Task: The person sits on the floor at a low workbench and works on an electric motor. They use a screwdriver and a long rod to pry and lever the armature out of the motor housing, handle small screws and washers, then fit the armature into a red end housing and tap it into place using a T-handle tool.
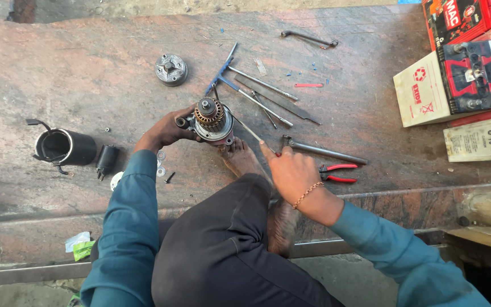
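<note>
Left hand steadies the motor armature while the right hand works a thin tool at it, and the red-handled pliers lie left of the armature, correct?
Not quite: in the head view the red-handled pliers lie right of the armature, beside the right hand. The left hand does steady it.

The rotor [211, 119], a grimy metal motor part with copper windings on top, stands upright mid-surface. A thin rod [249, 132] slants against its right side.

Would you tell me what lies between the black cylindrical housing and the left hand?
In the head view, a small black cylinder lies between the black cylindrical housing and the left hand.
</note>
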Motion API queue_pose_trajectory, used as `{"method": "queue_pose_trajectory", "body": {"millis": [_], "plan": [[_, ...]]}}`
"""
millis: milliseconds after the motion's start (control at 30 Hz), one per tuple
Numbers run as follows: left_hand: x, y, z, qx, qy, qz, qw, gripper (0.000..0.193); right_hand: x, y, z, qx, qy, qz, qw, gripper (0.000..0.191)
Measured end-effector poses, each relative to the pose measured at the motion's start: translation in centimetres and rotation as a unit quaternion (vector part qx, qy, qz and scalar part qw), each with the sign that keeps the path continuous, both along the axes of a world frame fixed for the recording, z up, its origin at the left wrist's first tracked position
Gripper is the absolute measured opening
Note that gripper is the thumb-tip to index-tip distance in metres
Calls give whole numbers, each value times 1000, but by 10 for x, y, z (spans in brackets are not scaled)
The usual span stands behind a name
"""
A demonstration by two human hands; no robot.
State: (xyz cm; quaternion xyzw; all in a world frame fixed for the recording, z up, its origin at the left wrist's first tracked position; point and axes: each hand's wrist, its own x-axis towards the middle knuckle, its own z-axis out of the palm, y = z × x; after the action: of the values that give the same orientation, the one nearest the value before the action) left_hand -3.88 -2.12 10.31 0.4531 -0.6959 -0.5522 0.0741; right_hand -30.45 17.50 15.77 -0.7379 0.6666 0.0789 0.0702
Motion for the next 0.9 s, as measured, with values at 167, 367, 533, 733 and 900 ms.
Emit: {"method": "queue_pose_trajectory", "body": {"millis": [167, 367, 533, 733, 900], "plan": [[-2, 2, -1, 4, -4, 6, 1000, 108, 15, -13, -9, -7, -36, -8, 999, 60], [-1, 1, -3, -9, 1, 0, 1000, 106, 12, 9, -8, -15, -10, -3, 1000, 62], [-2, 0, -4, 9, 9, 10, 1000, 106, 20, -4, -18, -22, -52, -16, 998, 59], [-2, 2, -3, -14, -36, 15, 999, 105, 8, -2, -14, 5, -81, -43, 996, 61], [-1, 1, -3, -12, -33, 14, 999, 104, 8, -15, -10, 34, -130, -62, 989, 64]]}}
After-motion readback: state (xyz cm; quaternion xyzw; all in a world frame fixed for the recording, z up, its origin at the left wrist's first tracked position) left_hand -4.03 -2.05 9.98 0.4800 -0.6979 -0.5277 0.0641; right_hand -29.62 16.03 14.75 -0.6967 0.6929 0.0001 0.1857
